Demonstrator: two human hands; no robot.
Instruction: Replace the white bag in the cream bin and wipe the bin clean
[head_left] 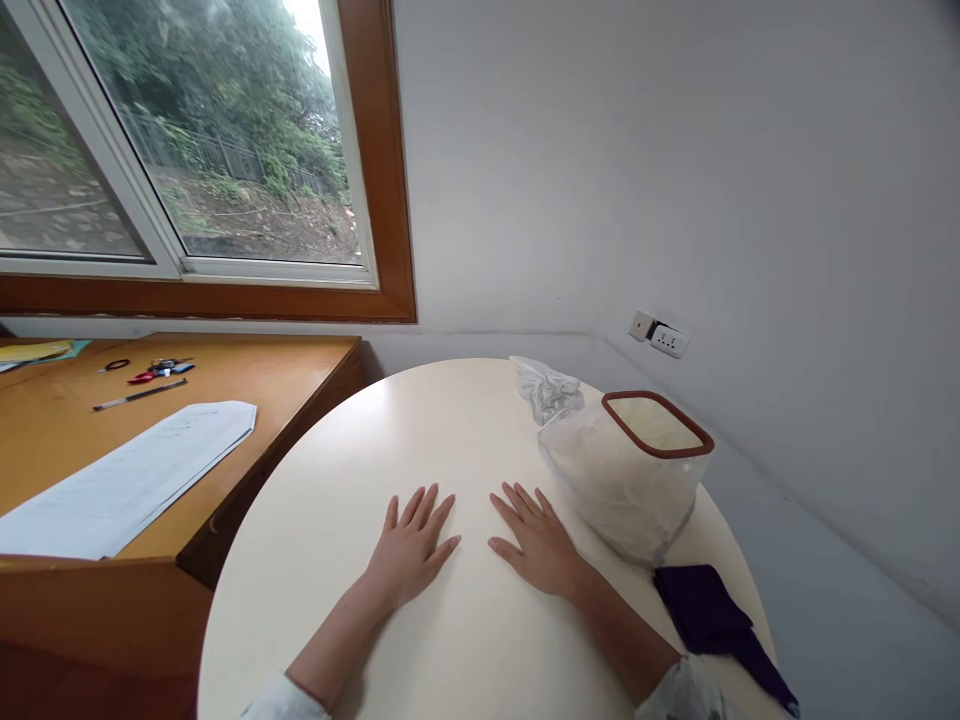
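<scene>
Palm down on the round cream table [300, 560], my left hand [411, 548] lies flat with its fingers spread. My right hand [534, 540] rests the same way a short distance to its right. Neither hand holds anything. Just beyond and right of my right hand stands a whitish bin [600, 470] with a brown rim, wrapped in a clear plastic bag. Behind it is a crumpled clear plastic bag [551, 392]. A folded dark purple cloth [701, 605] lies at the table's right side, in front of the bin.
To the left, a wooden desk [300, 370] bears a stack of white papers [142, 480], a pen [140, 394] and a bunch of keys [161, 370]. A window [247, 130] is above it. White walls meet behind the table, with a power socket [670, 340] on the right one.
</scene>
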